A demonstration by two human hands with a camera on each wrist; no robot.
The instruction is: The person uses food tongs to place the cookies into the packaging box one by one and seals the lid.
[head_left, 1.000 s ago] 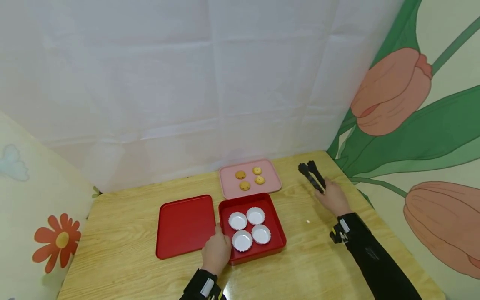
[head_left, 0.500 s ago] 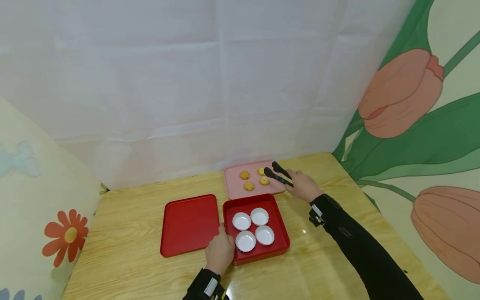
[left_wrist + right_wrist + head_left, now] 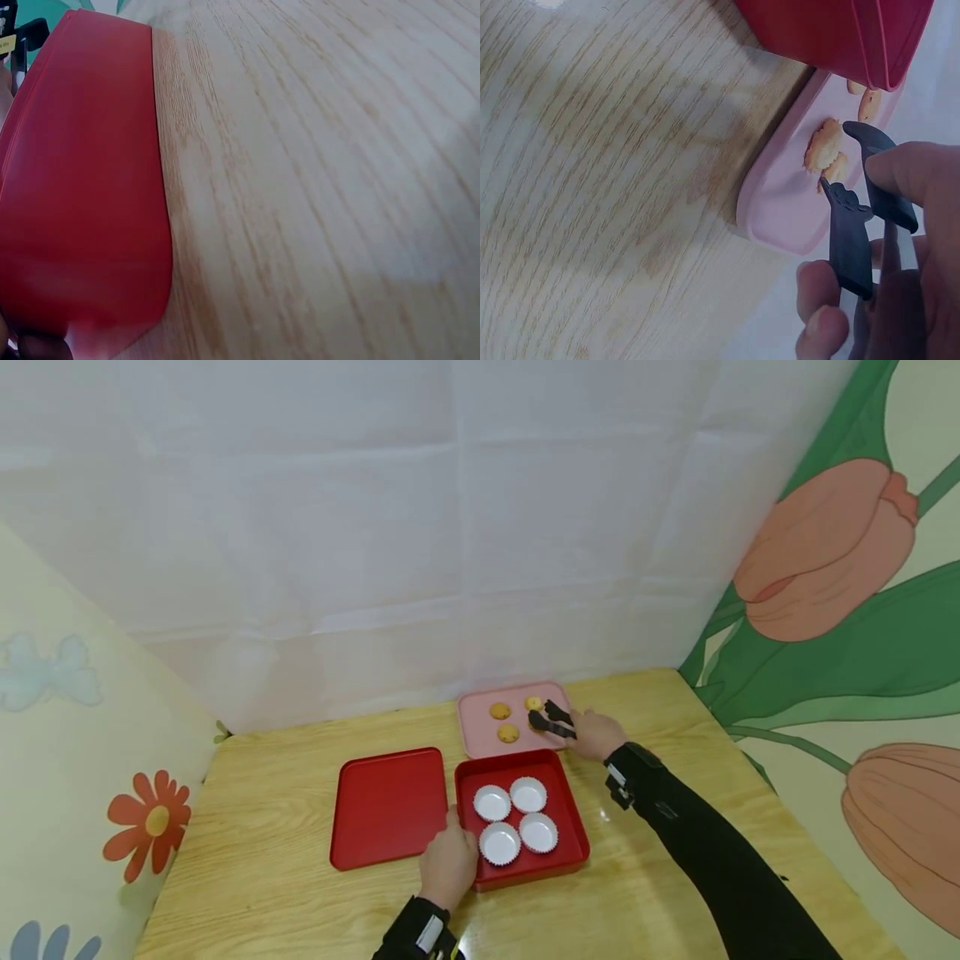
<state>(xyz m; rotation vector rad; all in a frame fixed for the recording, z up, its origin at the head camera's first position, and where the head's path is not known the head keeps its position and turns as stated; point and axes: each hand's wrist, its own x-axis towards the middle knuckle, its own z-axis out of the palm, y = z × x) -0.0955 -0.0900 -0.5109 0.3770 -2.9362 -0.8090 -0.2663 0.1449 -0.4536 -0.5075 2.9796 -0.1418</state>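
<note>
My right hand (image 3: 597,735) grips a pair of black tongs (image 3: 553,723), whose spread tips hover over the pink tray (image 3: 480,745). In the right wrist view the tongs (image 3: 851,240) are parted close to a cookie (image 3: 824,145) at the tray's near end. Several round cookies lie on the tray, one partly hidden behind the tongs. My left hand (image 3: 448,862) holds the left side of the red box (image 3: 573,847). Inside that box sit several white paper cups (image 3: 499,843). The left wrist view shows the box's red side wall (image 3: 90,150) with fingertips at its lower edge.
A flat red lid (image 3: 388,810) lies left of the box on the wooden table (image 3: 270,827). Behind the table hangs a white cloth (image 3: 315,527). The pink tray touches or nearly touches the box's back edge.
My right hand has carried the tongs leftward from the table's right side to above the cookies on the pink tray. My left hand stays at the box.
</note>
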